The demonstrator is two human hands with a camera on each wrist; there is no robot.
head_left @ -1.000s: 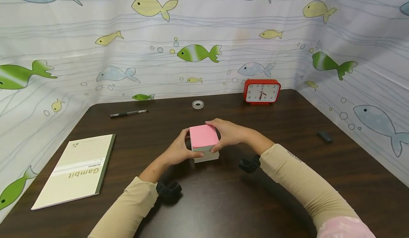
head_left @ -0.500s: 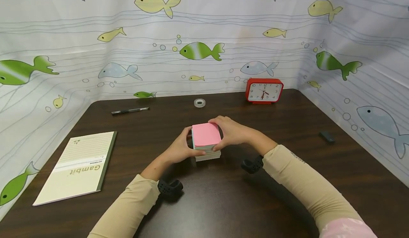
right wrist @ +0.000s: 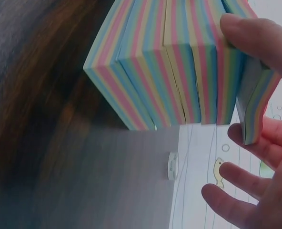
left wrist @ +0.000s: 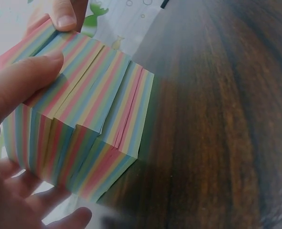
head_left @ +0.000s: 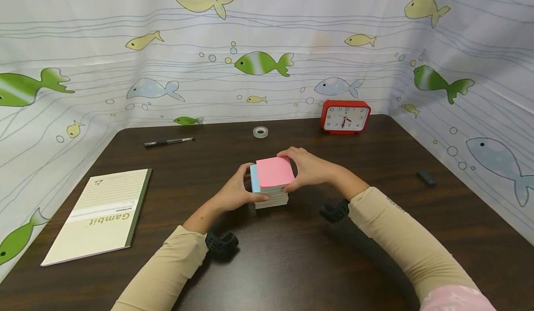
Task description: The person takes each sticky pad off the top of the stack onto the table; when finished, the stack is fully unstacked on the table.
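A stack of sticky note pads stands on the dark table, its sides striped in pink, yellow, blue and green. My left hand grips the stack from the left, with the thumb on the near side in the left wrist view. On top, a thin pad with a pink face sits shifted to the right, baring a light blue strip of the pad below. My right hand pinches this pink top pad between thumb and fingers; in the right wrist view it tilts away from the stack.
A lined notebook lies at the left, with a black pen beyond it. Behind the stack is a tape roll. A red clock stands at the back right. A small dark block lies far right.
The pink top pad has slid to the right with my right hand, uncovering the blue strip at its left. My left hand has stayed at the stack. The head view has shifted slightly.
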